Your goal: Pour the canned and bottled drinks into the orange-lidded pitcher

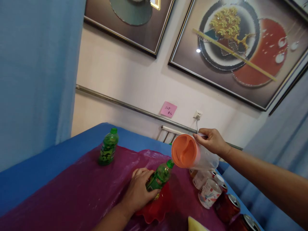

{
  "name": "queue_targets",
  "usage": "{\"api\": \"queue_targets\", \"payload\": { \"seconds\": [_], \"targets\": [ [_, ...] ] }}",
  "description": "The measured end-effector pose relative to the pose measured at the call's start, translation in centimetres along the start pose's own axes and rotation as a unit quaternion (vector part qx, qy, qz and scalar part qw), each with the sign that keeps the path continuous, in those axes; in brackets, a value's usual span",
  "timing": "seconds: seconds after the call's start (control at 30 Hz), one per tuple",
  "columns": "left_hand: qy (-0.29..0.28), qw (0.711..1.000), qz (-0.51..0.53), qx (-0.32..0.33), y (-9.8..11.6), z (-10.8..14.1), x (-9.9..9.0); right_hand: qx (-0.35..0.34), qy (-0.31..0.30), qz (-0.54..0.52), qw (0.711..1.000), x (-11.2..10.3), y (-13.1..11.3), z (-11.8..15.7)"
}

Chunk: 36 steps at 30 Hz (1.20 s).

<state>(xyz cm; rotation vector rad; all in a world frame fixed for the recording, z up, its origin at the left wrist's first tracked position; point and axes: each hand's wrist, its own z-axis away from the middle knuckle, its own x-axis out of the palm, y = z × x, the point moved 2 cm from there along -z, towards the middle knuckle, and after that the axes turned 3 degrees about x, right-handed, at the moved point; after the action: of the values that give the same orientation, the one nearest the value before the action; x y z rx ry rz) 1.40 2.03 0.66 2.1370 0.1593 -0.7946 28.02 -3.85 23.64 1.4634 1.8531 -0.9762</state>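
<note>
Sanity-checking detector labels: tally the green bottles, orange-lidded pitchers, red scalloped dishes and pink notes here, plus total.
Green bottles: 2, one standing, the other in the left hand
Orange-lidded pitcher: 1, in the right hand
Red scalloped dish: 1
Pink note: 1
Total: 5

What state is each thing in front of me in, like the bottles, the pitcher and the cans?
Held green bottle: tilted, gripped by the left hand
Pitcher: tipped sideways, held in the right hand
Orange lid: on the pitcher
Other green bottle: upright, untouched
Red dish: partly hidden by the left hand
Red cans: upright; opened or sealed, can't tell
Wall socket: plug inserted
</note>
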Motion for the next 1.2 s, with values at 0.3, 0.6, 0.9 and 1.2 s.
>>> {"api": "queue_targets", "payload": {
  "seconds": [0.3,0.6,0.9,1.2],
  "targets": [
    [0.002,1.000,-0.001,-0.006,0.08,0.01,0.09,-0.001,0.019,-0.005,1.000,-0.34,-0.31,0.04],
    [0.003,1.000,-0.001,0.006,0.04,0.02,0.03,0.004,0.012,-0.006,1.000,-0.36,-0.27,0.13],
    [0.014,1.000,0.002,0.009,0.09,0.07,0.03,0.002,0.018,-0.003,1.000,-0.55,-0.48,0.20],
    [0.011,1.000,0.001,0.012,-0.06,0.05,0.16,0.013,0.012,-0.011,1.000,-0.60,-0.37,0.21]
  ]
}}
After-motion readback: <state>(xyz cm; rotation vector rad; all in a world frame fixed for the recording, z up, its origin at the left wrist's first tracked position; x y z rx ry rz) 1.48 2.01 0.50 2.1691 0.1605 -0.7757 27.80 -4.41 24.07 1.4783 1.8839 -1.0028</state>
